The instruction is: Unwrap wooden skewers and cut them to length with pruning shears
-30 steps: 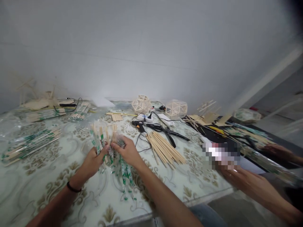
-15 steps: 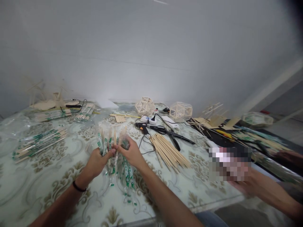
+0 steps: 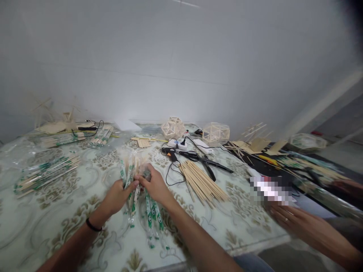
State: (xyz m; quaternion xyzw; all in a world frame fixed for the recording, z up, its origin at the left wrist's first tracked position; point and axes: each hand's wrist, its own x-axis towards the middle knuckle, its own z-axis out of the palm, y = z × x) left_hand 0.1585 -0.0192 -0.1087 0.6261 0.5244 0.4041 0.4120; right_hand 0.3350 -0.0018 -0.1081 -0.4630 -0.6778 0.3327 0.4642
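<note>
- Two bare hands close together over the table: left hand (image 3: pixel 115 197) in from bottom left, right hand (image 3: pixel 156 186) from bottom right, both angled inward, thumbs almost tip to tip.
- Left hand: fingers curled, thumb pressed across, gripping pale wooden chopsticks in clear plastic sleeves printed green (image 3: pixel 130 174). Black wristband (image 3: pixel 93 226) on that wrist.
- Right hand: mostly closed, thumb and index pinching at the same bunch; other fingers partly hidden.
- The bunch sits between both hands, near upright, ends fanned above the thumbs, lower ends below.
- Clear green-printed sleeves (image 3: pixel 153 215) hang below right hand; can't tell which finger has them.
- Right of right hand: loose fan of bare, pale wooden sticks (image 3: pixel 202 185). Just beyond it: black glue gun with orange trigger (image 3: pixel 169 152).
- Left of left hand, well apart: pile of sleeved chopsticks (image 3: pixel 49 173), lying flat.
- Beyond the hands: polyhedron frame of pale sticks (image 3: pixel 172 127).
- Far right of right hand: co-worker's hand (image 3: pixel 283 215), partly pixelated; can't tell its grip.
</note>
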